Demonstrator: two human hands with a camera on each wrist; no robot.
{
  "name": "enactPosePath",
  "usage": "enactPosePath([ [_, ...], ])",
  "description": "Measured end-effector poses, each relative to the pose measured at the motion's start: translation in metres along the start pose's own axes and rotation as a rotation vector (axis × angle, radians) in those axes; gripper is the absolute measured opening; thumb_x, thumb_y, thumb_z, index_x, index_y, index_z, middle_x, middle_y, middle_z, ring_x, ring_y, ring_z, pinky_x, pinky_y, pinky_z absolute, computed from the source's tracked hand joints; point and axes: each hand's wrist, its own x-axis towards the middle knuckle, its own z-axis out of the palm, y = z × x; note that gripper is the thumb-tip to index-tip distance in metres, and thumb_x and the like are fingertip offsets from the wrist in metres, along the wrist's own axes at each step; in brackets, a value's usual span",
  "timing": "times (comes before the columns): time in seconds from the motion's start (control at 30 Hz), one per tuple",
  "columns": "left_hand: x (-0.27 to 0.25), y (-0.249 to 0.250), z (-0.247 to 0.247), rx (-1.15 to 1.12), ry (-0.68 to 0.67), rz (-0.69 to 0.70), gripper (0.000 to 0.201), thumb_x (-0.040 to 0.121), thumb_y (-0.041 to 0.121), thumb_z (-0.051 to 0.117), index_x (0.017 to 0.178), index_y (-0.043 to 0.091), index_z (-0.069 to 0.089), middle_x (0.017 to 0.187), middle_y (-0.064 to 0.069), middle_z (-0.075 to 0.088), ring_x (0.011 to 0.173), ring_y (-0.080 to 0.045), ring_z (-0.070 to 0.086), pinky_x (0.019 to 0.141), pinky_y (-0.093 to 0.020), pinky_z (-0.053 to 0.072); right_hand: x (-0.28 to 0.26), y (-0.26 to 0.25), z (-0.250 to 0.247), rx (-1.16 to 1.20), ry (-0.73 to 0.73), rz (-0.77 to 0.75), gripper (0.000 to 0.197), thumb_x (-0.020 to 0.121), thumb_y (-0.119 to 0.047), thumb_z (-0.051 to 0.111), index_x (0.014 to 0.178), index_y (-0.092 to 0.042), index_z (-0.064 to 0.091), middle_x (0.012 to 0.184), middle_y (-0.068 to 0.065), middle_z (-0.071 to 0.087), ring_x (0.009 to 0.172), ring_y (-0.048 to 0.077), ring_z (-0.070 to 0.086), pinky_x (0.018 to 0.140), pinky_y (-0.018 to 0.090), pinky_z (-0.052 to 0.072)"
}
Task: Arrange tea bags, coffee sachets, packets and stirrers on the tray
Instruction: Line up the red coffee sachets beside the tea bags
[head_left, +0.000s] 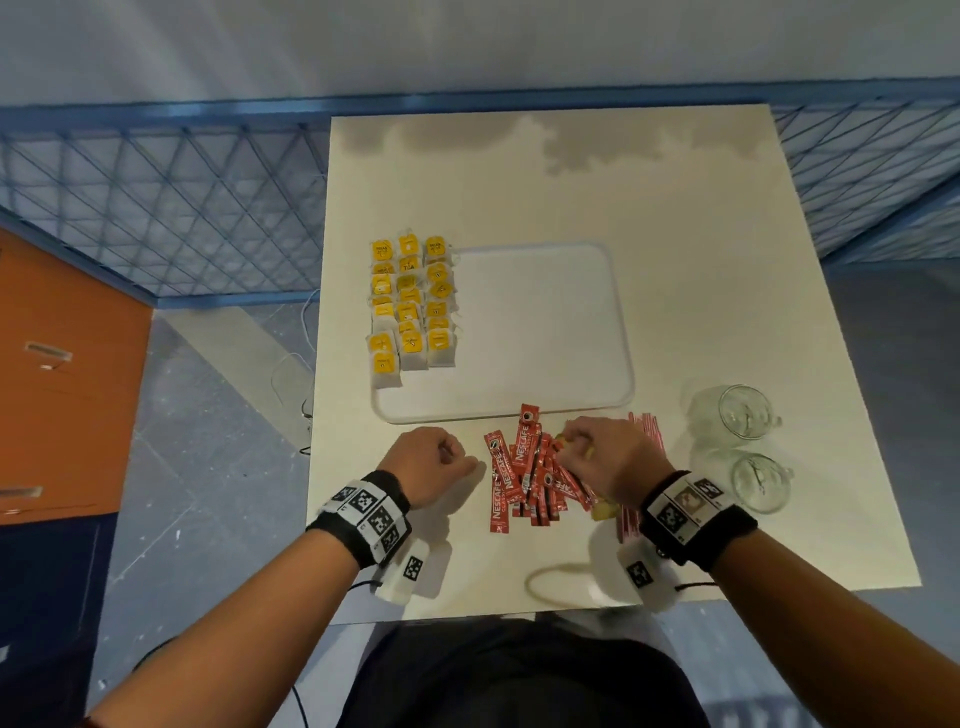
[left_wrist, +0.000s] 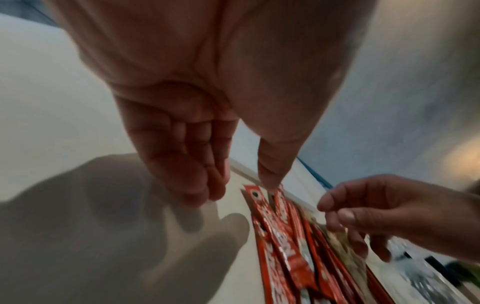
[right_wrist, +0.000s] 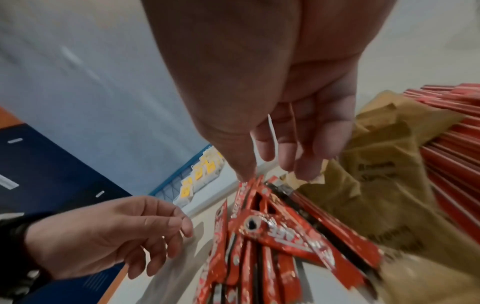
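A white tray (head_left: 545, 322) lies mid-table, with yellow-tagged tea bags (head_left: 413, 296) in three rows along its left side. In front of it is a heap of red coffee sachets (head_left: 522, 478), with brown sugar packets (right_wrist: 376, 185) and red stirrers (head_left: 644, 428) to its right. My right hand (head_left: 576, 447) hangs over the heap. Its thumb tip touches a sachet (right_wrist: 249, 185), its fingers brush a brown packet, and nothing is lifted. My left hand (head_left: 452, 457) hovers just left of the heap, loosely curled and holding nothing.
Two clear glass mugs (head_left: 743, 410) (head_left: 761, 480) stand at the right, close to the stirrers. The cream table (head_left: 571, 182) is bare behind the tray. A blue mesh fence (head_left: 182, 197) and an orange cabinet (head_left: 62, 374) lie to the left, beyond the table edge.
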Motion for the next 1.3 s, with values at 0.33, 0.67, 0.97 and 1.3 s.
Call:
enactPosePath([
  [0.33,0.002,0.060,0.043,0.106,-0.029,-0.091,0.046,0.084,0.063,0.068,0.065,0.021,0.060,0.063,0.006,0.062,0.062,-0.012,0.059,0.055,-0.028,0.041,-0.015,0.003,0.026,-0.357,-0.070,-0.004,0.052,0.082,-0.065,0.070,0.117,-0.028,0.059,0.118,-0.006,0.061,0.102,0.018,0.062,0.081,0.035,0.052],
  [0.67,0.007,0.078,0.071,0.168,0.044,-0.129,0.040,0.076,0.053,0.078,0.094,0.021,0.063,0.087,0.002,0.069,0.081,-0.021,0.066,0.072,-0.032,0.053,-0.017,0.006,0.035,-0.323,-0.059,-0.133,0.038,0.095,-0.043,0.066,0.127,-0.022,0.061,0.119,-0.002,0.060,0.094,0.022,0.066,0.077,0.035,0.056],
  [0.97,0.010,0.081,0.076,0.092,-0.008,-0.151,0.025,0.086,0.044,0.072,0.085,0.020,0.065,0.083,0.000,0.069,0.078,-0.022,0.067,0.075,-0.036,0.058,-0.012,0.008,0.034,-0.342,-0.108,-0.198,0.028,0.101,-0.039,0.057,0.121,-0.022,0.067,0.112,-0.001,0.066,0.097,0.023,0.066,0.076,0.036,0.055],
  [1.3,0.001,0.076,0.066,-0.076,-0.086,-0.016,0.015,0.100,0.032,0.057,0.096,0.019,0.063,0.088,0.002,0.067,0.080,-0.016,0.063,0.072,-0.026,0.047,-0.005,0.008,0.020,-0.285,-0.127,-0.249,0.028,0.106,-0.036,0.048,0.109,-0.021,0.071,0.104,-0.001,0.066,0.086,0.019,0.062,0.066,0.028,0.042],
])
